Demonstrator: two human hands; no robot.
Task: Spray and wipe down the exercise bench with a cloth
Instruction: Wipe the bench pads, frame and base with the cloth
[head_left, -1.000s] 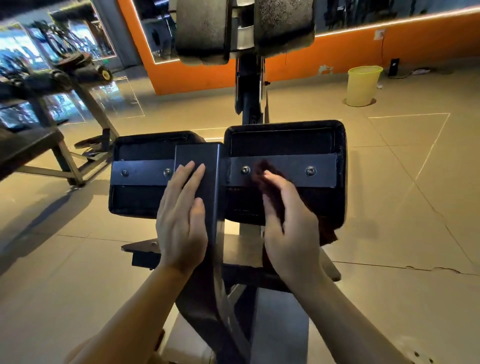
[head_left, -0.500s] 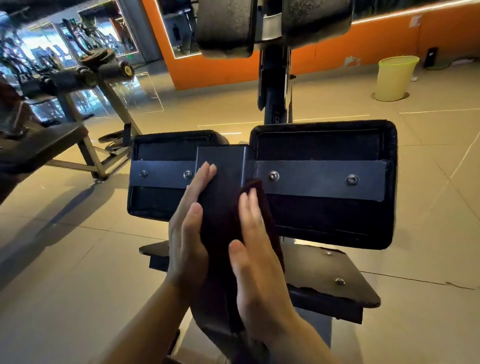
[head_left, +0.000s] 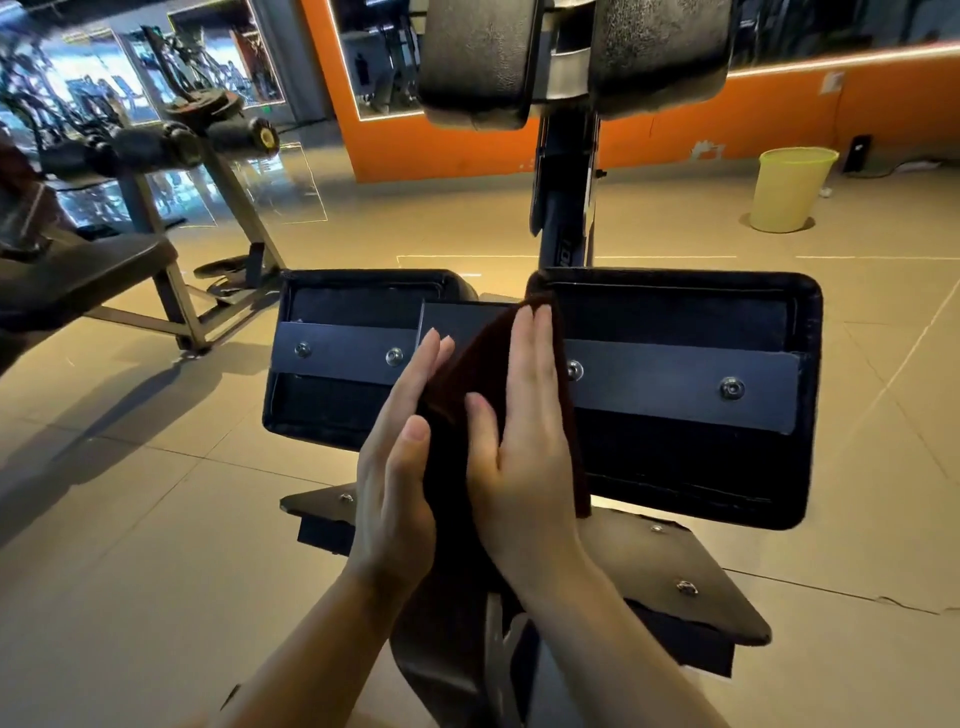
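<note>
The black exercise bench (head_left: 685, 395) fills the centre of the view, seen from behind: two pads bolted to a metal crossbar on a central beam. A dark brown cloth (head_left: 467, 374) lies over that central beam. My right hand (head_left: 519, 447) presses flat on the cloth with straight fingers, fingertips near the beam's top. My left hand (head_left: 400, 467) rests edge-on against the beam's left side, fingers straight, touching the cloth's edge. No spray bottle is in view.
Two roller pads (head_left: 571, 57) hang above the bench on a post. Another bench frame with rollers (head_left: 171, 156) stands at the left. A yellow-green bin (head_left: 789, 187) sits on the tiled floor at the right, by the orange wall (head_left: 883, 109).
My right hand has moved the cloth from the right pad's crossbar onto the central beam and slid it upward. My left hand shifted from flat on the beam to its left side.
</note>
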